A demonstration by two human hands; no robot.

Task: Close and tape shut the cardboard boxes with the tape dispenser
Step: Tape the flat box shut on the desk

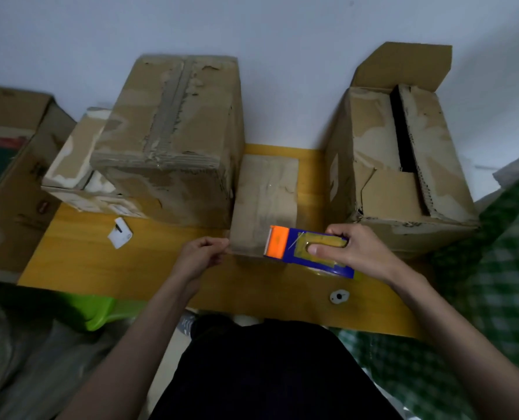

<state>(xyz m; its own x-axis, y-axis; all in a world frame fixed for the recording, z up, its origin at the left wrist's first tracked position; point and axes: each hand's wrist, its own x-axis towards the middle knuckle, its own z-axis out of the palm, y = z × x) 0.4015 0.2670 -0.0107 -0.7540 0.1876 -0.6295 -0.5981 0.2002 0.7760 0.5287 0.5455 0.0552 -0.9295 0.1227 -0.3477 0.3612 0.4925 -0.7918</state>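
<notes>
A small flat cardboard box (266,201) lies closed in the middle of the yellow table (100,256). My right hand (352,248) grips a blue and orange tape dispenser (285,247) over the box's near right corner. My left hand (202,254) pinches the box's near left corner. A large closed box (173,131) with a worn tape seam stands at the left. At the right stands another large box (403,153) with its top flaps partly open and one flap upright at the back.
A pale box (76,168) lies beside the left large box. A printed carton (7,165) stands off the table's left edge. A white tag (119,233) and a small round fitting (339,297) lie on the table. Green checked cloth (494,268) is at the right, a green stool (100,310) below left.
</notes>
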